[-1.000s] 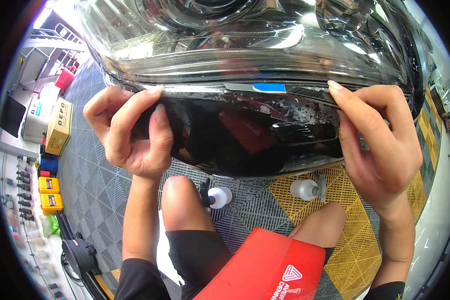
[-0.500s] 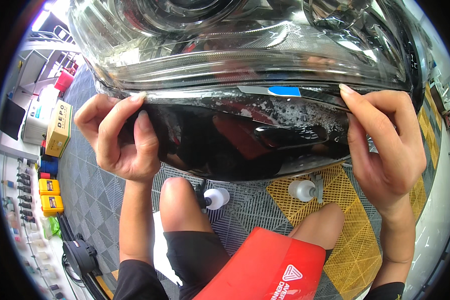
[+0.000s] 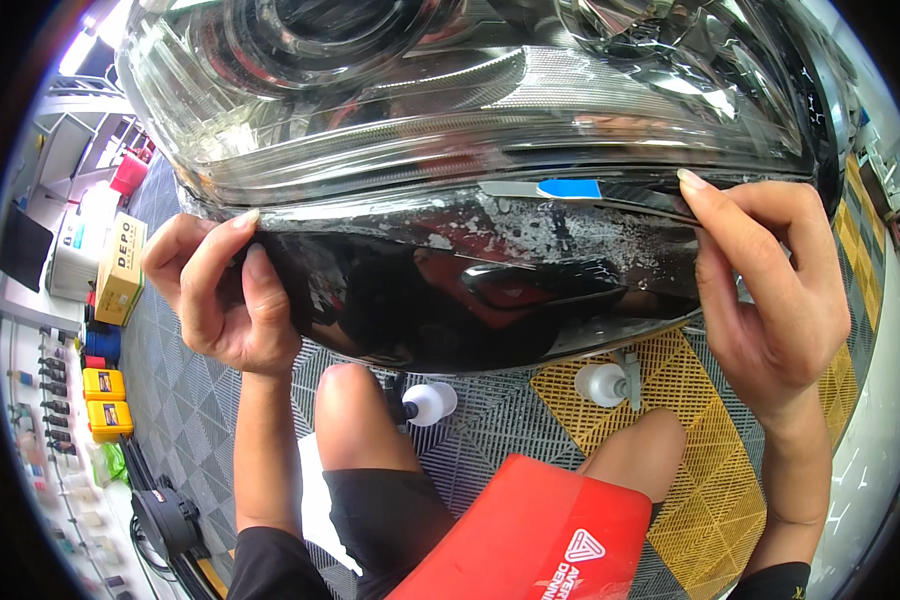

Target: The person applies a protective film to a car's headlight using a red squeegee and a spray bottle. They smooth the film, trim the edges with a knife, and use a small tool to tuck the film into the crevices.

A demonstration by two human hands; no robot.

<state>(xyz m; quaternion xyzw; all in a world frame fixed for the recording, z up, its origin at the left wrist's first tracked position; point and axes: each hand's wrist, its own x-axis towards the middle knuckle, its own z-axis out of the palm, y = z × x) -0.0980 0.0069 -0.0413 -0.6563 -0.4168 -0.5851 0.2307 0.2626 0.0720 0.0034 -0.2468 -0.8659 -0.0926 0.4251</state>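
Observation:
A large clear headlight (image 3: 370, 115) fills the top of the head view. Below its lower edge spreads a glossy black film-like sheet (image 3: 410, 310), mottled with whitish wet patches and mirroring the surroundings. My left hand (image 3: 225, 295) pinches the sheet's upper left edge between thumb and fingers. At the upper right edge my right hand (image 3: 770, 270) does the same, index finger on top and thumb beneath. Between the hands, along that edge, lies a flat grey and blue strip (image 3: 570, 189); how it is attached I cannot tell.
Two white bottles, one left (image 3: 432, 403) and one right (image 3: 600, 384), stand below on the grey and yellow grid floor (image 3: 490, 430). A red apron (image 3: 530, 530) covers my lap. Further left are a cardboard box (image 3: 120, 268), yellow cases (image 3: 107, 400) and a black reel (image 3: 165, 520).
My left hand has shifted a little left and down, with the sheet's left edge moving along. The headlight appears slightly further left. My right hand has barely moved.

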